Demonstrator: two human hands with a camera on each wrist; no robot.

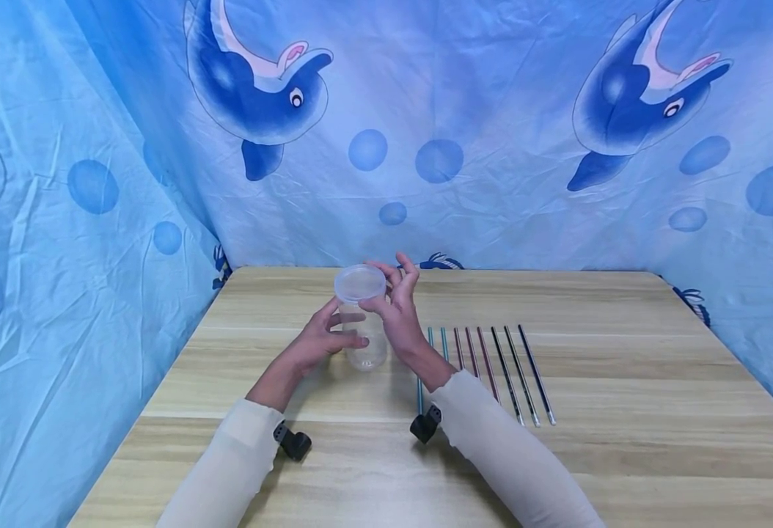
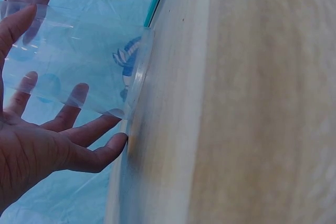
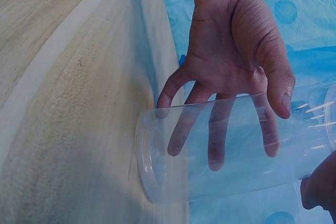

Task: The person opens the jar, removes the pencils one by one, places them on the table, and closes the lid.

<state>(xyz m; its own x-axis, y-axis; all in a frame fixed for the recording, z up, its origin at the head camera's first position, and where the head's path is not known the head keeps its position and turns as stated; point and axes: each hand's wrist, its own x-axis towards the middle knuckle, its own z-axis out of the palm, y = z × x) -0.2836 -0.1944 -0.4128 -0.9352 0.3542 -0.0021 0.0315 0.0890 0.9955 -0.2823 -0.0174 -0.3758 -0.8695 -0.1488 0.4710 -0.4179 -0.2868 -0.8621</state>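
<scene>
A clear plastic jar (image 1: 368,356) with a round lid (image 1: 360,283) stands upright on the wooden table. My left hand (image 1: 320,342) holds it round the side, thumb in front and fingers behind; the left wrist view shows those fingers through the clear wall (image 2: 68,61). My right hand (image 1: 396,312) is at the jar's upper right, its thumb by the lid's edge and its other fingers spread. Seen from the right wrist, my right hand's fairly straight fingers lie behind the jar (image 3: 252,171). Nothing shows inside the jar.
Right of the jar, several pencils lie in a row: teal (image 1: 444,345), dark red (image 1: 485,359) and black (image 1: 508,374), partly behind my right forearm. The wooden table (image 1: 624,381) meets a blue dolphin-print cloth (image 1: 492,220) at the back and sides.
</scene>
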